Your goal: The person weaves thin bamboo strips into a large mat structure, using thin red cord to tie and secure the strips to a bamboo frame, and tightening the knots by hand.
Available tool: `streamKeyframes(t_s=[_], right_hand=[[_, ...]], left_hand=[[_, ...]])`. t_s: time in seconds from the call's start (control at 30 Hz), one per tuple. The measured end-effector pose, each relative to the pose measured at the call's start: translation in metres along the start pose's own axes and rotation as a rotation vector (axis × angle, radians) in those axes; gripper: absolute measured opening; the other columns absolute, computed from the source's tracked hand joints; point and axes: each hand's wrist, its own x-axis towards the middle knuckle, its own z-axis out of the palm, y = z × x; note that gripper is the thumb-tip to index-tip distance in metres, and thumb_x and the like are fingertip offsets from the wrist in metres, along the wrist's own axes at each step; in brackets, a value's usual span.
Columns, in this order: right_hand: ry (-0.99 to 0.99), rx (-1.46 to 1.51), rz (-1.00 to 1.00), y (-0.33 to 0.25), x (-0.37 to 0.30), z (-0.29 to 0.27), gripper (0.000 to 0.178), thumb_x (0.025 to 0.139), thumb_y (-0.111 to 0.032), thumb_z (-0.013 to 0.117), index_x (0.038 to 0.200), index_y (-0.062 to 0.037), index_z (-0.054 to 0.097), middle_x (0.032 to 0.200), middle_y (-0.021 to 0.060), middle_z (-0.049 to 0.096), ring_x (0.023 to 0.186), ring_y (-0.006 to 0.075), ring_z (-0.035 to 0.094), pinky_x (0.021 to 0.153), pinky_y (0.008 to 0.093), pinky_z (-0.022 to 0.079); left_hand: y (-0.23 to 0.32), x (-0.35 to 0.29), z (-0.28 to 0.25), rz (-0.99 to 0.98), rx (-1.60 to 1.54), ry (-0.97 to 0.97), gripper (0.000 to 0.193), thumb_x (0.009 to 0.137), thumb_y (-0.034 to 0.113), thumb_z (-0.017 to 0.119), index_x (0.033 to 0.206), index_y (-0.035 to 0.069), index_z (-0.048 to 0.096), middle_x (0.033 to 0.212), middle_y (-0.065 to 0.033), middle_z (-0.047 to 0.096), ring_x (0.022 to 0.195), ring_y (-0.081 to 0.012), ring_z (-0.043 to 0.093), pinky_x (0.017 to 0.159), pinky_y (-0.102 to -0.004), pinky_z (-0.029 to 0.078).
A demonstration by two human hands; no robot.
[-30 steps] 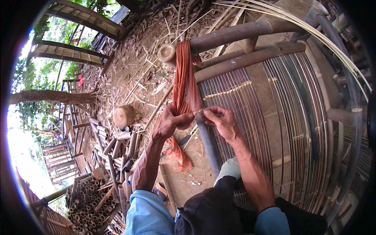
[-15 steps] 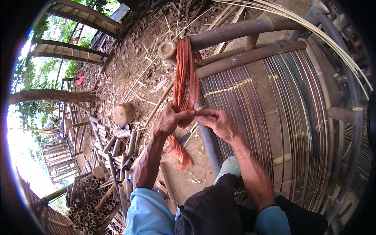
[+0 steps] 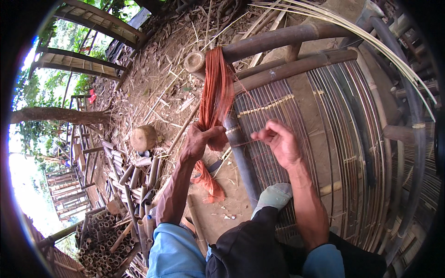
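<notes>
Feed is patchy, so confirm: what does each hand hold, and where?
Left hand grips the orange fibre bundle around its middle. Right hand pinches a thin strand pulled from it.

Daylight, soft and even over the middle; no hard shadows on the dirt ground (image 3: 153, 83). Far left blows out to white behind the trees (image 3: 41, 134), detail gone there. Heavy fisheye: black vignette all round the rim, bamboo poles (image 3: 278, 39) and the woven slat frame (image 3: 343, 139) bow hard toward the edges. Centre reasonably sharp, orange fibre bundle (image 3: 215, 92) crisp; slight softness on the hands (image 3: 199, 141). Bottom-left pile of cut tubes (image 3: 99, 241) dim, smeared.
</notes>
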Motion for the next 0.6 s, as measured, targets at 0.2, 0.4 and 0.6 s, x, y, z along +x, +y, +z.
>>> streamKeyframes(t_s=[0.2, 0.4, 0.6], right_hand=[[-0.111, -0.072, -0.124, -0.092, -0.039, 0.028, 0.024, 0.102, -0.020, 0.053, 0.110, 0.0004, 0.063, 0.068, -0.0041, 0.047, 0.060, 0.0077, 0.050, 0.068, 0.0319, 0.056], [-0.182, -0.611, -0.398, -0.172, -0.088, 0.095, 0.020, 0.100, -0.017, 0.053, 0.106, -0.0023, 0.067, 0.072, -0.0032, 0.052, 0.052, 0.0018, 0.041, 0.049, 0.0210, 0.040], [0.293, -1.316, -0.857, -0.301, -0.164, 0.112, 0.022, 0.100, -0.023, 0.056, 0.110, -0.0081, 0.069, 0.099, -0.0019, 0.070, 0.048, -0.0018, 0.032, 0.041, 0.0167, 0.025]], left_hand=[[0.015, 0.003, 0.022, 0.457, 0.747, 0.414, 0.059, 0.079, 0.030, 0.080, 0.122, -0.002, 0.057, 0.107, -0.0177, 0.066, 0.096, -0.0252, 0.065, 0.081, -0.0387, 0.053], [0.034, -0.032, 0.111, 0.817, 0.615, -0.276, 0.064, 0.076, 0.036, 0.085, 0.124, 0.001, 0.061, 0.113, -0.0174, 0.067, 0.101, -0.0286, 0.065, 0.089, -0.0438, 0.052], [0.005, -0.019, 0.092, 0.368, 0.779, -0.326, 0.039, 0.089, 0.031, 0.074, 0.070, -0.001, 0.063, 0.059, -0.0098, 0.057, 0.053, -0.0150, 0.052, 0.049, -0.0356, 0.041]])
